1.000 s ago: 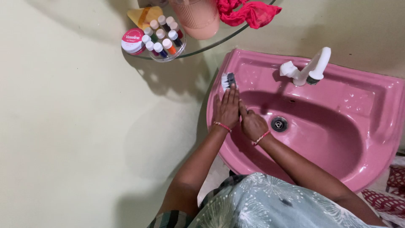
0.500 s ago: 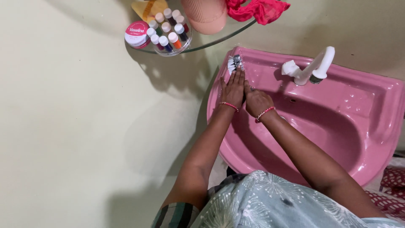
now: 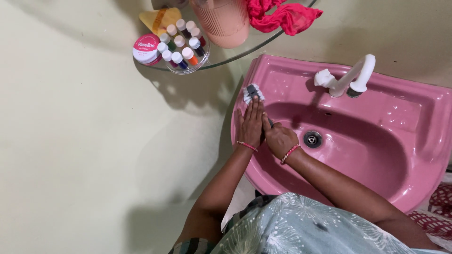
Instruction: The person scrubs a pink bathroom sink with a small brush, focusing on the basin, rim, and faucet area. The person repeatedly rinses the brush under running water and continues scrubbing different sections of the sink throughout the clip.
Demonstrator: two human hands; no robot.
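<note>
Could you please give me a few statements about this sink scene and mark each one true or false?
1. The left hand lies flat on a brush at the pink sink's left rim. True.
2. Water is pouring from the white tap. False: no stream shows.
3. The right hand is beside the left hand, over the basin. True.
4. The red cloth hangs inside the basin. False: it lies on the glass shelf above the sink.
5. Small capped bottles stand in a clear round holder on the shelf. True.
</note>
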